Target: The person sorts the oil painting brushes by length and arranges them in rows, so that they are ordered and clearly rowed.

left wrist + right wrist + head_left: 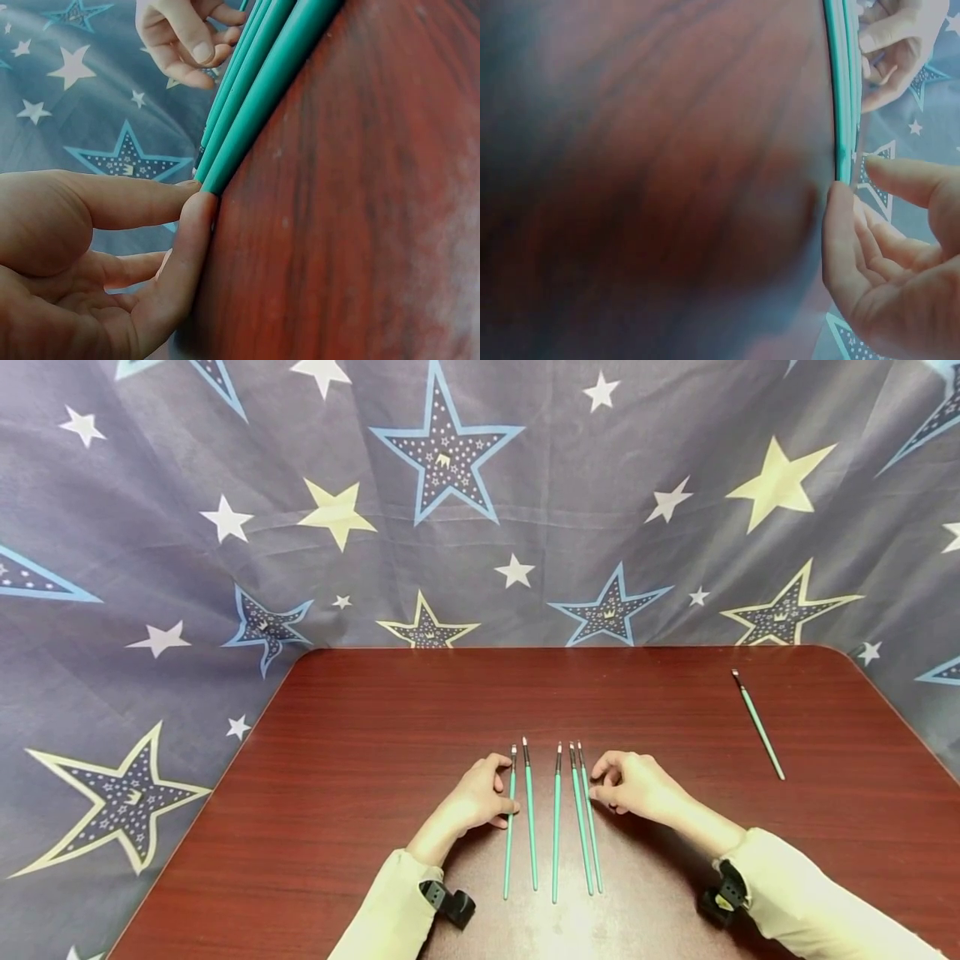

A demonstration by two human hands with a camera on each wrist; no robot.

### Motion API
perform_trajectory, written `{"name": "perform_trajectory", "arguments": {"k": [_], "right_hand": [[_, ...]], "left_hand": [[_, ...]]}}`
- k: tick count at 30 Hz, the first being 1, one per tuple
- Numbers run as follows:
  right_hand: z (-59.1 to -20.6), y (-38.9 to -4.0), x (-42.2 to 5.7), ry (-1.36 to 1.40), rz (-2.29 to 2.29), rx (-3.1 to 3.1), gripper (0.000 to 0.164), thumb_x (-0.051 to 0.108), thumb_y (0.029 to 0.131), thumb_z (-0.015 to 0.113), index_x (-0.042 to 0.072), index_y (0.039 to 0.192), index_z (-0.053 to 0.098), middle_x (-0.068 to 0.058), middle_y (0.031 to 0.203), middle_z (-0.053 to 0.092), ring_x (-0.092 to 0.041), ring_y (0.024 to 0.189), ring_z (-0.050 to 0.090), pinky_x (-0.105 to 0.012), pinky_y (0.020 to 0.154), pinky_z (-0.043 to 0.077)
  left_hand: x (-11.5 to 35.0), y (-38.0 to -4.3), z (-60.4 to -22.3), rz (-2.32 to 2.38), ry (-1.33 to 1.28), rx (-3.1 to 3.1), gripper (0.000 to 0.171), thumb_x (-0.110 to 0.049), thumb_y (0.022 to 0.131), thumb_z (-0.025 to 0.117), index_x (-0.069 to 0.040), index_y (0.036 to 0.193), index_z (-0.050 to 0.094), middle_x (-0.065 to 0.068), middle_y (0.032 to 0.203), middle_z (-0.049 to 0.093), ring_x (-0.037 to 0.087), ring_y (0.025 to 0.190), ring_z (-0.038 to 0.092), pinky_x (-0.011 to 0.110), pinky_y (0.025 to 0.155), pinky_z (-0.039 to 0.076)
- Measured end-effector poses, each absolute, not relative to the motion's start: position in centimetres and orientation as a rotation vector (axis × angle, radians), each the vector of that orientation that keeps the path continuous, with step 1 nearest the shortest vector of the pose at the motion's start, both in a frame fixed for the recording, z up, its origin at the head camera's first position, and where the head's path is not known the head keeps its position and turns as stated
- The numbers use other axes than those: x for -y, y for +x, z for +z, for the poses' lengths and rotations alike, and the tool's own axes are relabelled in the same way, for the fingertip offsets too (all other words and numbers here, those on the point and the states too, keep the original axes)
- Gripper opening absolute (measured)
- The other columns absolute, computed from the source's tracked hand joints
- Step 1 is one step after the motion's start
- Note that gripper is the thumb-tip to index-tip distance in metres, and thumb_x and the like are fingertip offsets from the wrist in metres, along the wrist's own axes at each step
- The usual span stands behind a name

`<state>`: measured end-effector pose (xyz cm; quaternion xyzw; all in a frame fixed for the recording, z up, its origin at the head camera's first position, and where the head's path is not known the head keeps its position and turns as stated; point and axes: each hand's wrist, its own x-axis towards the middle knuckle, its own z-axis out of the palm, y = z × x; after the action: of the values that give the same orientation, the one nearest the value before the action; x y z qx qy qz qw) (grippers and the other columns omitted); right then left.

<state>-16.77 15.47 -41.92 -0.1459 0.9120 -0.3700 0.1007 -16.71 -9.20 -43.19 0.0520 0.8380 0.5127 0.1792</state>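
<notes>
Several paintbrushes with mint-green handles lie side by side on the table, bristle ends pointing away. My left hand (pixel 474 795) pinches the leftmost paintbrush (pixel 510 843) between thumb and finger; in the left wrist view the fingertips meet at its green handle (pixel 259 97). My right hand (pixel 633 785) is at the rightmost paintbrush (pixel 592 843). In the right wrist view one fingertip touches a green handle (pixel 841 154), while another digit stays apart from it. Between the hands lie a second paintbrush (pixel 530 818) from the left, a middle one (pixel 557 827) and another (pixel 581 827).
One more paintbrush (pixel 762 732) lies slanted at the right of the reddish-brown table (pixel 360 718). A grey cloth with stars (pixel 525 535) hangs behind the table's far edge and at its sides. Dark wrist devices sit on the left wrist (pixel 447 903) and right wrist (pixel 726 893).
</notes>
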Motion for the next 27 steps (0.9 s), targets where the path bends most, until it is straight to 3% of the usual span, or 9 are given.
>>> {"name": "perform_trajectory", "arguments": {"k": [15,27], "right_hand": [[-42.3,-16.4,-14.3,-0.355,-1.018,-2.757,0.028,0.019,0.074,0.072,0.005,0.093,0.056,0.006,0.059,0.055,-0.009,0.044,0.054,-0.022,0.051,0.047],[-42.3,-16.5,-13.6,-0.259,-1.017,-2.751,0.030,0.015,0.075,0.072,0.004,0.095,0.054,0.000,0.065,0.057,-0.010,0.044,0.056,-0.022,0.046,0.050]], "left_hand": [[9.2,-16.7,-43.1,1.445,0.138,-2.358,0.062,0.009,0.073,0.068,0.002,0.128,0.039,0.015,0.089,0.038,0.016,0.056,0.054,0.026,0.047,0.058],[9.1,-16.9,-43.2,1.438,0.129,-2.360,0.063,0.011,0.072,0.068,0.002,0.127,0.040,0.012,0.086,0.038,0.015,0.055,0.053,0.026,0.047,0.058]]}}
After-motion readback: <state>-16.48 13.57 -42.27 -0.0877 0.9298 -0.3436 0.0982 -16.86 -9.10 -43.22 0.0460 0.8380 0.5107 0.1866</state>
